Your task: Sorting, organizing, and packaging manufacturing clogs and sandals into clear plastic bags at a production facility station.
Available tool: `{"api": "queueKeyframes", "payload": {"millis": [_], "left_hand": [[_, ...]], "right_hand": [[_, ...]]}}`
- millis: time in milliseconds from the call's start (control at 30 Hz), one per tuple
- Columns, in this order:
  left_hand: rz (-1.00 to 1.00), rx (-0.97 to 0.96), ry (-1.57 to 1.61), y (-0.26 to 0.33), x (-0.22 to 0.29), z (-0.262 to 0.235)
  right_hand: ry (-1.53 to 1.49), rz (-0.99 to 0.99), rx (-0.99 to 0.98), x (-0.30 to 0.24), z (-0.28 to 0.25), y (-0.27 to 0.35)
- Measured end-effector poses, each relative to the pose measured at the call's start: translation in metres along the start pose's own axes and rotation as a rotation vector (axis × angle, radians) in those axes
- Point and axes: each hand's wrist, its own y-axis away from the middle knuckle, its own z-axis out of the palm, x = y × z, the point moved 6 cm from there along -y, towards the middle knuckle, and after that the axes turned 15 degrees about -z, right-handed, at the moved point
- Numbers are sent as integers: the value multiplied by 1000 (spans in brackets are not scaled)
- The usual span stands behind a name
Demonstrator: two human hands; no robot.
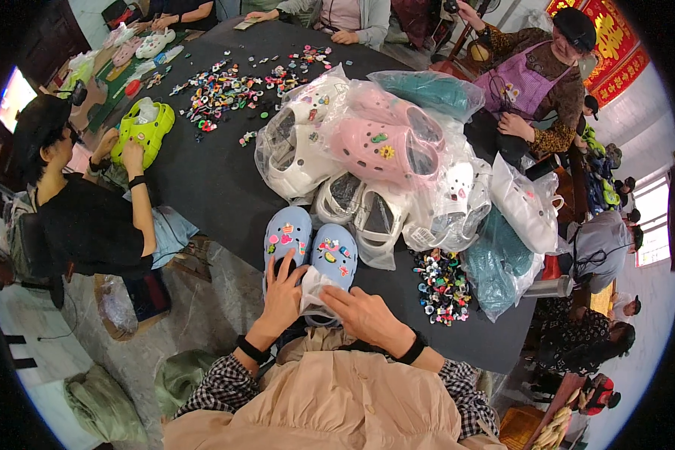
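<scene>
A dark table (pixel 202 199) is ringed by people, and its far end is strewn with small colourful charms (pixel 229 97). At its near edge, in front of the wearer, a pair of blue clogs (pixel 333 255) is set side by side, toes pointing away, both dotted with charms. The left clog is touched by the left hand (pixel 281 296), whose fingers are spread over its opening; white wrapping (pixel 313 292) is touched by the fingers of the right hand (pixel 361 315), laid nearly straight. Whether the wrapping is pinched by either hand cannot be told. Just beyond, pink clogs (pixel 375 146) and white clogs (pixel 296 161) are heaped in clear bags, with a smaller pile of charms (pixel 442 289) to the right. Lime-green clogs (pixel 146 135) are handled by a co-worker in black (pixel 90 217) at the left.
</scene>
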Motion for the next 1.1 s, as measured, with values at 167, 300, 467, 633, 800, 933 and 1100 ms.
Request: {"api": "queueKeyframes", "payload": {"millis": [167, 300, 467, 633, 800, 933, 1100], "left_hand": [[-13, -199, 13, -3, 2, -3], [4, -234, 57, -4, 6, -11], [-54, -53, 131, 13, 14, -30], [-5, -311, 226, 37, 22, -5], [-4, -543, 138, 44, 28, 20], [-55, -651, 224, 42, 35, 29], [234, -511, 157, 29, 38, 48]], "right_hand": [[90, -62, -61, 5, 32, 7], [353, 66, -229, 11, 58, -1], [343, 105, -205, 13, 61, -13], [-25, 212, -216, 24, 48, -8], [-573, 182, 40, 11, -8, -5], [-629, 77, -77, 17, 1, 16], [-558, 106, -202, 17, 3, 22]]}}
